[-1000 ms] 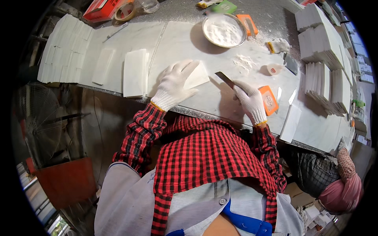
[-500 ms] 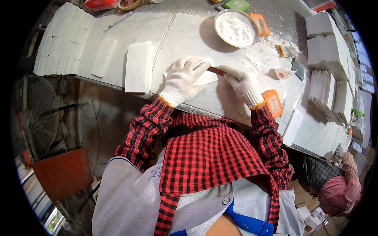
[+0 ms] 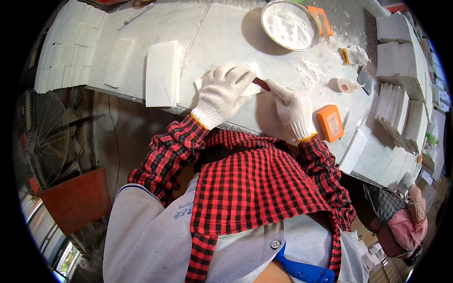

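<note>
Both my hands wear white knit gloves with yellow-edged cuffs. A thin, dark reddish-brown strip (image 3: pixel 261 84) spans the gap between them and bows slightly. My left hand (image 3: pixel 221 96) is closed at the fingertips on the strip's left end, its thumb stretched out lower down. My right hand (image 3: pixel 293 109) pinches the other end between thumb and fingers. Beneath my left hand lies a pale flat piece (image 3: pixel 198 86), mostly covered by the glove. Close by on the left, a couple of white marble tiles (image 3: pixel 161 73) are stacked at the edge of the marble worktop (image 3: pixel 226 37).
A metal bowl (image 3: pixel 265 35) of white powder stands at the back. Orange boxes (image 3: pixel 330 123), a small translucent bottle (image 3: pixel 348 85) and a loose glove (image 3: pixel 355 55) are on the right. Tile stacks (image 3: pixel 71 47) line both sides. A co-worker (image 3: pixel 401 226) is at lower right; a fan (image 3: pixel 42 137) stands left.
The view has shifted a little, so the bowl and boxes appear higher and farther right. The strip looks more bent than before. Both hands keep their hold on it.
</note>
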Demonstrator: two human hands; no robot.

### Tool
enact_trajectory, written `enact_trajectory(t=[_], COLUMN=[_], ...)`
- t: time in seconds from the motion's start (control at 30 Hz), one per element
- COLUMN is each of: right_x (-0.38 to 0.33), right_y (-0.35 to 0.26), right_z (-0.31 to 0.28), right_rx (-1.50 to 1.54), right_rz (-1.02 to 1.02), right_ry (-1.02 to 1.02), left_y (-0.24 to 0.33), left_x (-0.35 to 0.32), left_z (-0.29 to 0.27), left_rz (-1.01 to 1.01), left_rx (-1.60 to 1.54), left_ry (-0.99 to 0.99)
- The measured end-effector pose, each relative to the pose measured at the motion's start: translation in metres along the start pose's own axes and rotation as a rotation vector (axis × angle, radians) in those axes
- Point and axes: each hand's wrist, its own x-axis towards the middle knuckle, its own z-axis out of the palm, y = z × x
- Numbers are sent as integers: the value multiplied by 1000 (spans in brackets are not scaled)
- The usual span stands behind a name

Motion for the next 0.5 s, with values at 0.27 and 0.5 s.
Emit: enact_trajectory(t=[0.27, 0.5], right_x=[-25, -17], right_y=[-11, -8], right_z=[19, -6], right_rx=[156, 610], right_rz=[173, 291], right_ry=[34, -28], left_y=[-3, -1], left_x=[3, 2], left_z=[2, -8], left_rz=[43, 7], left_rx=[-66, -131], left_ry=[40, 45])
